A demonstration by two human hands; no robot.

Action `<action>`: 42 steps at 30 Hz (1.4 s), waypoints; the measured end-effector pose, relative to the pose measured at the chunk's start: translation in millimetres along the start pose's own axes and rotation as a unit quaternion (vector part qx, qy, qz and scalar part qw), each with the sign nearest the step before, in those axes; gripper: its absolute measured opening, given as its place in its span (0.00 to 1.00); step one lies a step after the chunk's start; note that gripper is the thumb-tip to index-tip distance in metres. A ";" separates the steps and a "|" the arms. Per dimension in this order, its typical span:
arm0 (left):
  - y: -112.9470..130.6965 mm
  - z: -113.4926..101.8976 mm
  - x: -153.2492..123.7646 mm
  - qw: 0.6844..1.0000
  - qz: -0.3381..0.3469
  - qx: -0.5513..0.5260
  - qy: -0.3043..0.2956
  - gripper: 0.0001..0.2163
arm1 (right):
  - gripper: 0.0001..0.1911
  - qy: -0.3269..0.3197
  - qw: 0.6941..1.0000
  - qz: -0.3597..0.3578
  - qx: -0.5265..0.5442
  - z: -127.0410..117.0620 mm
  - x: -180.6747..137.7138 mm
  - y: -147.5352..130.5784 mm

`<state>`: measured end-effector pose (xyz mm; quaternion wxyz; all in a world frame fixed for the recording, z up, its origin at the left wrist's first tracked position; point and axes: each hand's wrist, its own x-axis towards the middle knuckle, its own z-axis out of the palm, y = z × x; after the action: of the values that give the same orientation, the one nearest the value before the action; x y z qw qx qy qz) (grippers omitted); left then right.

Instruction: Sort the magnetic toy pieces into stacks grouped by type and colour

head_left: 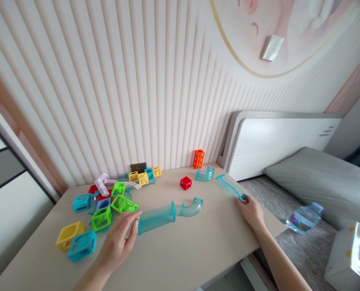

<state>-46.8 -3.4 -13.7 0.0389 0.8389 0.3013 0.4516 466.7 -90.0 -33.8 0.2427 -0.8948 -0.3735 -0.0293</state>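
Note:
My left hand (121,234) is at the left end of a straight, see-through teal tube (157,220) on the table, its thumb and fingers closed at that end. My right hand (251,210) pinches the near end of a see-through teal track piece (230,186) by the table's right side. Between the hands lies a curved teal tube (192,208), close to the straight tube's right end but apart from it. Another curved teal piece (204,174) rests farther back. A red cube frame (186,183) sits left of it, and an orange block tower (198,159) stands upright near the wall.
Several cube frames crowd the table's left side, among them a green one (101,218), a yellow one (70,235) and a blue one (82,245). Purple pieces (102,185) lie behind them. Right of the table are a plastic bottle (305,218) and a grey pillow (325,173).

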 end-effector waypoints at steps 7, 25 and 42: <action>0.3 1.2 0.1 1.000 -0.003 -0.005 -0.012 0.11 | 0.27 -0.006 0.999 0.005 -0.038 3.3 19.9 4.7; 2.6 5.1 0.7 1.000 -0.012 0.001 -0.027 0.12 | 0.27 -0.016 0.999 0.005 -0.046 7.5 29.1 -3.5; 0.6 4.3 0.4 0.999 -0.015 0.034 -0.013 0.14 | 0.24 0.003 0.999 0.002 0.035 41.1 82.8 -47.2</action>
<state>-43.0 -2.8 -15.8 0.0211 0.8410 0.3286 0.4293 488.8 11.4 -31.3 0.2756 -0.8862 -0.3719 -0.0187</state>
